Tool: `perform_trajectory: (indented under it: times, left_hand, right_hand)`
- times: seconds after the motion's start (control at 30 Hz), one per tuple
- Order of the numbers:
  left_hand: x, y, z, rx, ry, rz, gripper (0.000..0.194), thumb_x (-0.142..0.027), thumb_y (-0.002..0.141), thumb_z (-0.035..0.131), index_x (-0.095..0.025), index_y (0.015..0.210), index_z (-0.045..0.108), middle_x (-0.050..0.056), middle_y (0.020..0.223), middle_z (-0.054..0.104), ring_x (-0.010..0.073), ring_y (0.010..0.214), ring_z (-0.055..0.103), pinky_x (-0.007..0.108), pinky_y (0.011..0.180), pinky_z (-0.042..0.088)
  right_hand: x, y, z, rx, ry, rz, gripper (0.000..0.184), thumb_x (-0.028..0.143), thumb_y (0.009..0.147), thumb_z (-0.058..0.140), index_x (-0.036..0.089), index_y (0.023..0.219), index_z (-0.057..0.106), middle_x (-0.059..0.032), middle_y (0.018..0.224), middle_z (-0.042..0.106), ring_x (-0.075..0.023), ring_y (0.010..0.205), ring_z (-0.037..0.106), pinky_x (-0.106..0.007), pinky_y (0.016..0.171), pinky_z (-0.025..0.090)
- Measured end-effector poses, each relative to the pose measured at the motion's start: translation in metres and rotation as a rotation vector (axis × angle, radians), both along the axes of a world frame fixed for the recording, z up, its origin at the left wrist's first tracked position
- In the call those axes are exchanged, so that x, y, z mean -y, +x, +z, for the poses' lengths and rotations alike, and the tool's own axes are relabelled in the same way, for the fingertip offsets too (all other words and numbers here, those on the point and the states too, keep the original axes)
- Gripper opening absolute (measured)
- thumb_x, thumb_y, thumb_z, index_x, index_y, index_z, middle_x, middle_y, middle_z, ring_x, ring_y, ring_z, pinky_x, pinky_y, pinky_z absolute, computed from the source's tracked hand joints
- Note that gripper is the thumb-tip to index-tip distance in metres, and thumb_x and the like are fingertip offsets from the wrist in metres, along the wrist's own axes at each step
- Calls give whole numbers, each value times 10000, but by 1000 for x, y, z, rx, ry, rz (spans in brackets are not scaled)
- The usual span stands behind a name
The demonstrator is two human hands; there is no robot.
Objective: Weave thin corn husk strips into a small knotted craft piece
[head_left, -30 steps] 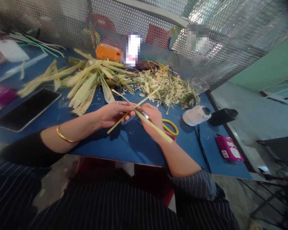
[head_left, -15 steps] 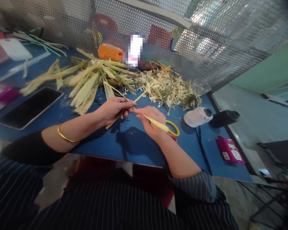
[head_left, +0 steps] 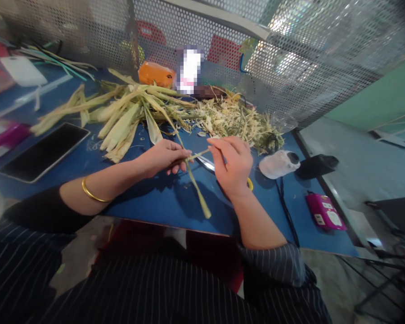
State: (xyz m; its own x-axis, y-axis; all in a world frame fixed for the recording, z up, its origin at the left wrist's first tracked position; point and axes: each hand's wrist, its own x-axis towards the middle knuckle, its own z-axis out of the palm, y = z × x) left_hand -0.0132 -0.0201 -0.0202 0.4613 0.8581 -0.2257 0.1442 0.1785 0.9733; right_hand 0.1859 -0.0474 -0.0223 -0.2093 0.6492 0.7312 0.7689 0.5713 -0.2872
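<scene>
My left hand (head_left: 168, 156) is closed in a pinch on narrow dried corn husk strips (head_left: 198, 193) that cross at its fingertips. One strip hangs toward the table's front edge, its wider end lowest. Thumb and fingers of my right hand (head_left: 233, 164) pinch the tip of another strip, stretched between the two hands. Scissors (head_left: 205, 163) lie on the table beneath my right hand; a silver blade and part of a yellow handle show, the rest being covered by the hand.
Behind my hands lie a bundle of corn husks (head_left: 123, 119) and a heap of shredded husk (head_left: 232, 119). To the right are a white thread spool (head_left: 278, 164), a black spool (head_left: 317, 167) and a magenta box (head_left: 326, 211). A phone (head_left: 43, 150) lies left. Perforated metal mesh (head_left: 202, 31) stands behind.
My right hand has shifted up and right, now pinching a strip's tip. The strip that pointed toward my right palm now hangs downward between my hands.
</scene>
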Motion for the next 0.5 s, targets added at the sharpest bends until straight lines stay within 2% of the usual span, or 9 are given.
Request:
perform_trajectory:
  times: [0.07,0.17,0.23,0.27,0.33,0.4,0.43,0.5]
  left_hand:
    - [8,3,2,-131,23,-170,240,-324,825,617,-122,709,675,38,568,639,71,398,495,179,368,364]
    - [18,8,1,-255,49,-400,249,-339,815,595,-134,710,690,38,578,654,92,420,529,190,386,394]
    - [21,10,-1,-290,33,-476,270,-362,802,595,-142,674,684,43,590,666,101,420,536,201,386,400]
    - [22,11,-2,-296,20,-483,274,-369,793,599,-145,659,682,45,591,670,102,416,535,205,384,397]
    - [21,12,-4,-286,0,-426,257,-359,773,611,-146,659,698,46,571,663,101,399,520,207,372,376]
    - [19,13,-6,-246,-16,-304,234,-333,763,614,-142,675,717,45,545,653,91,375,487,204,354,342]
    - [16,13,-7,-213,-24,-223,228,-320,764,612,-141,668,716,44,535,648,84,362,466,201,344,324]
    - [12,13,-10,-120,-53,-70,227,-293,772,602,-143,628,692,47,535,651,75,347,443,197,332,308]
  right_hand:
    - [0,-4,0,-89,-159,38,226,352,905,555,211,925,732,-57,862,662,-176,823,596,-342,799,431]
    - [-2,-11,-3,-274,-597,197,241,392,854,615,180,897,722,-5,717,608,-116,624,516,-274,617,405]
    - [-4,-14,-5,-432,-834,321,245,397,842,626,169,885,702,36,608,542,-84,520,426,-244,526,347]
    - [-4,-14,-6,-510,-878,360,239,397,847,619,169,856,690,52,562,501,-75,490,392,-237,506,328]
    - [-3,-14,-5,-640,-800,351,230,383,869,593,179,789,660,66,523,456,-69,470,383,-230,502,332]
    - [0,-13,-3,-692,-602,269,213,361,895,561,195,785,637,58,549,483,-75,486,441,-231,525,373]
    - [2,-13,-2,-666,-500,237,190,342,905,547,203,808,633,48,586,522,-81,511,485,-236,546,402]
    - [7,-12,0,-480,-313,232,132,288,911,541,212,860,637,16,694,615,-104,610,580,-256,621,456]
